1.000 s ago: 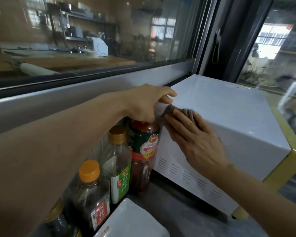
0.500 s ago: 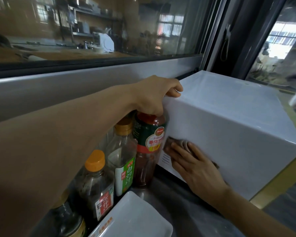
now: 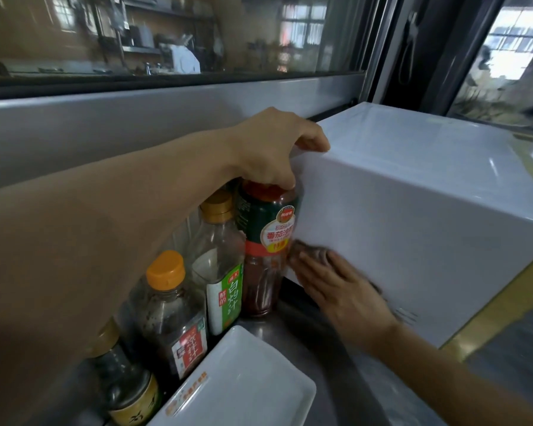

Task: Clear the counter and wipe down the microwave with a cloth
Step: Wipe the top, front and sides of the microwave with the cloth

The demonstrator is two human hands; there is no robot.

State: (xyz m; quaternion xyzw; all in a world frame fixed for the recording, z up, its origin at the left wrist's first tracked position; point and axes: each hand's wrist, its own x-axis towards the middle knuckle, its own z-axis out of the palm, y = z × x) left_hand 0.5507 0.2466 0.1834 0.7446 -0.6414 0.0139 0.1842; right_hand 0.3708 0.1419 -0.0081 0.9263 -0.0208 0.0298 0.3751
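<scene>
Our right hand (image 3: 340,295) lies flat with its fingers stretched out, pressing a dark cloth (image 3: 310,252) against the lower part of the white microwave (image 3: 413,216), on the side wall that faces the bottles. Only a bunched edge of the cloth shows past our fingertips, close to the rear bottom corner of that wall. A second ago this hand and the cloth were high up near the top edge of the same wall; half a second ago they were already low, and now they sit about as low, a touch nearer the corner and blurred.

Our left hand (image 3: 274,149) is curled over the top rear corner of the microwave, fingers hooked on the top panel and thumb down the side, clamped on the corner. It has kept that hold through all three moments.

The microwave stands on the grey tabletop (image 3: 330,358) beside the window, and its yellow front trim shows at the right.

Just left of it four bottles stand upright in a row along the wall: a red-capped sauce bottle (image 3: 266,244) right beside the microwave, a clear bottle with a gold cap (image 3: 220,256), an orange-capped bottle (image 3: 166,309), and a dark bottle (image 3: 123,385) nearest us. A white rectangular tray (image 3: 246,385) rests on the tabletop in front of them. None of these has shifted.
</scene>
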